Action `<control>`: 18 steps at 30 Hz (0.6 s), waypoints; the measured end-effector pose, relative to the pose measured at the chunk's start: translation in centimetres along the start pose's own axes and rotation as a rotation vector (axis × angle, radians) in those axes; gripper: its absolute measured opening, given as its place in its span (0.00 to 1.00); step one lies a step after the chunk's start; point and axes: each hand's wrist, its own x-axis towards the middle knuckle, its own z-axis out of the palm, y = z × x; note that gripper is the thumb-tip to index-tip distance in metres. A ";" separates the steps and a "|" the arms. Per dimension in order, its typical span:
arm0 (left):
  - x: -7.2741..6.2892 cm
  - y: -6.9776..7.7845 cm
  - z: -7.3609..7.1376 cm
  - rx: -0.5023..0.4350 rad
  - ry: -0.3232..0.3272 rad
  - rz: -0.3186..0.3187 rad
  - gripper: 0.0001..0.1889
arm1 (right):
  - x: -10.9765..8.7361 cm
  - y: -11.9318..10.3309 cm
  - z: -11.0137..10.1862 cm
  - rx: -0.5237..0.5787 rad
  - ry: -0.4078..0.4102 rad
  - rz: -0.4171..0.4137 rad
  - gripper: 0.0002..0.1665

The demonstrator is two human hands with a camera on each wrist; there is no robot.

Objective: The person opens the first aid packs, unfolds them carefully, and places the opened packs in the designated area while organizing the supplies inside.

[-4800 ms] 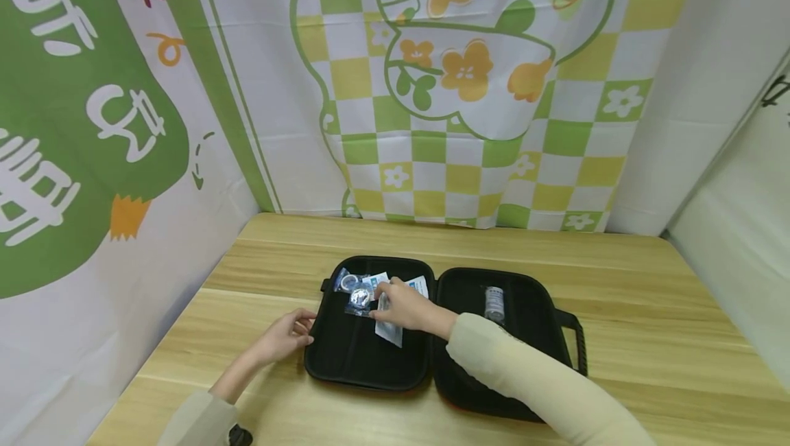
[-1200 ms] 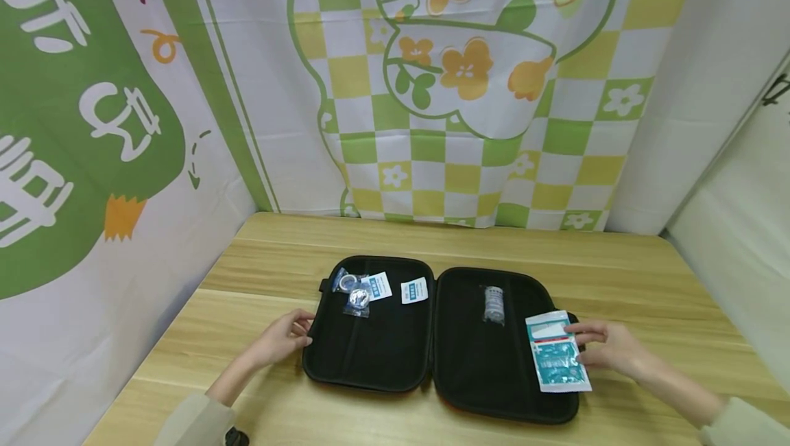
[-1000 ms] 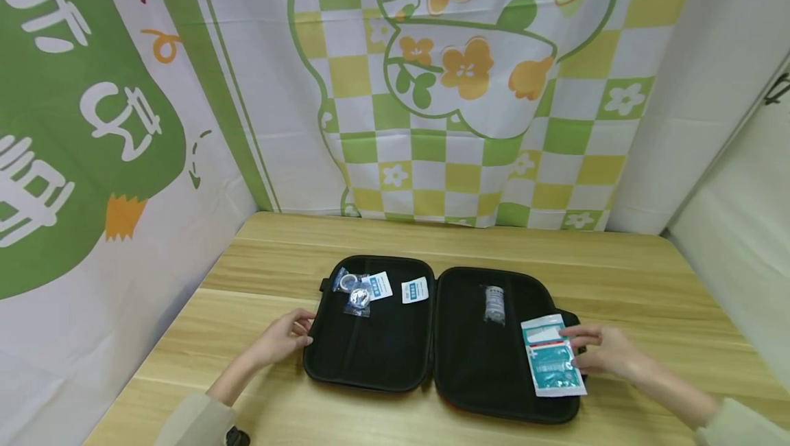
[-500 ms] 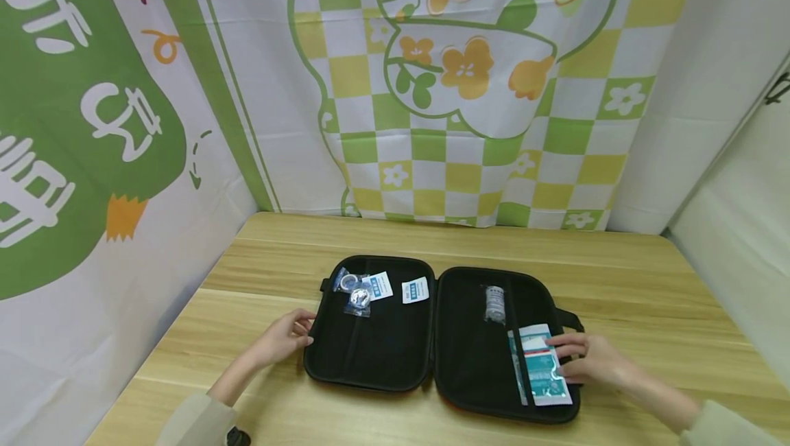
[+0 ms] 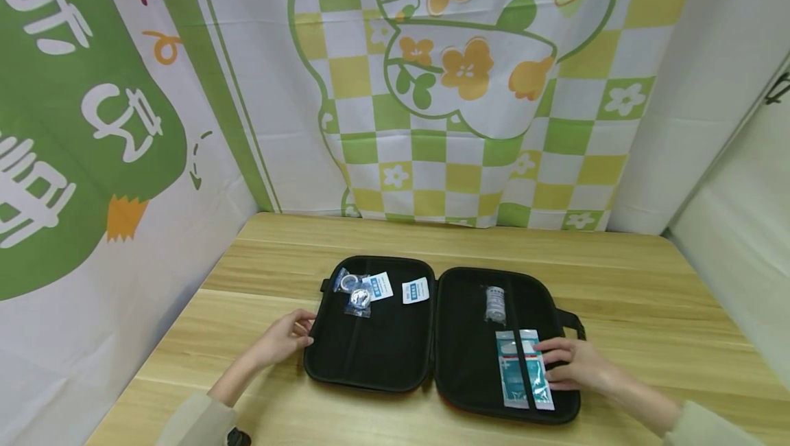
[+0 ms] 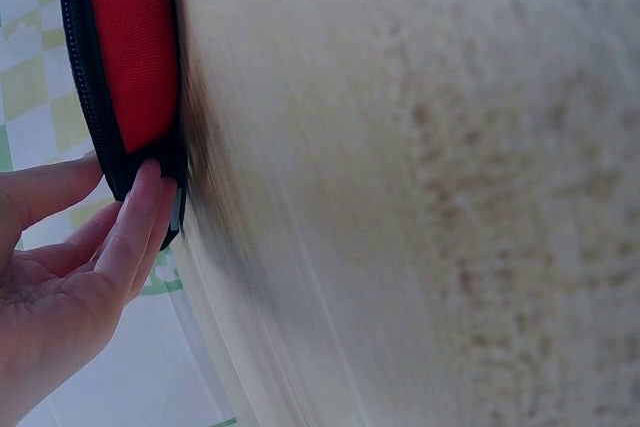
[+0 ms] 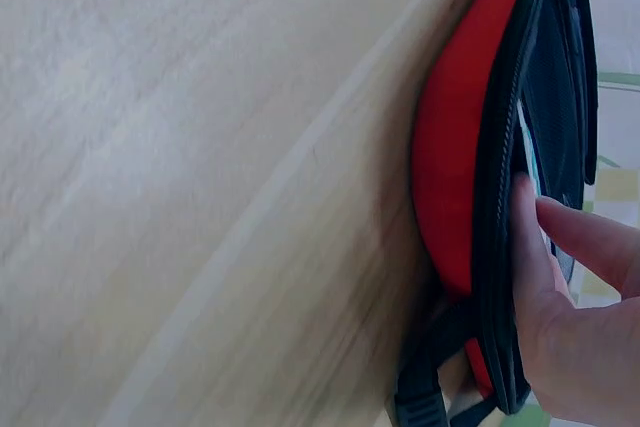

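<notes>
Pinching hand: my right hand (image 5: 577,367), thumb and fingers on the right edge of a flat teal-and-white plastic packet (image 5: 511,384).
Steadying hand: my left hand (image 5: 285,339), gripping the left rim of an opened black-lined fabric case (image 5: 395,360), red outside in the wrist views.
Packet: in the right half, toward me, beneath a narrow black strap (image 5: 524,367).
Change: half a second ago the strap crossed it near its left edge; it has since slid left, so the strap now runs over its right part. I judge it better held there, though I have not let go.
Roll: a whitish, clear-wrapped cylinder (image 5: 496,304), just beyond the packet.
Far end, left half: two square white-and-blue sachets (image 5: 415,290), set apart, and two ring-shaped rolls in bluish clear wrappers (image 5: 360,298).
Behind: pale wood tabletop (image 5: 308,237), then a green-and-yellow checked curtain (image 5: 428,178).
</notes>
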 end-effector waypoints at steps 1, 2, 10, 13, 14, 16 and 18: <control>0.0 0.0 0.0 -0.002 0.005 -0.004 0.19 | 0.1 0.0 0.2 0.008 0.002 0.008 0.31; 0.0 -0.1 0.0 -0.006 0.006 -0.004 0.19 | 0.1 0.0 0.4 0.016 0.004 0.017 0.31; 0.5 -3.0 0.4 -0.052 0.033 0.117 0.17 | 0.5 -0.1 1.6 0.060 0.023 0.051 0.30; 0.4 -2.4 0.3 -0.043 0.029 0.094 0.17 | 0.6 -0.1 1.8 0.063 0.017 0.048 0.30; 0.2 -1.3 0.2 -0.033 0.031 0.043 0.18 | 0.7 -0.1 1.8 0.063 0.014 0.047 0.29; 0.0 -0.6 0.1 -0.014 0.021 0.023 0.18 | 0.7 -0.1 1.8 0.061 0.011 0.048 0.29; 0.0 -0.1 0.1 0.002 0.015 -0.003 0.19 | 0.7 0.0 1.8 0.062 0.009 0.049 0.29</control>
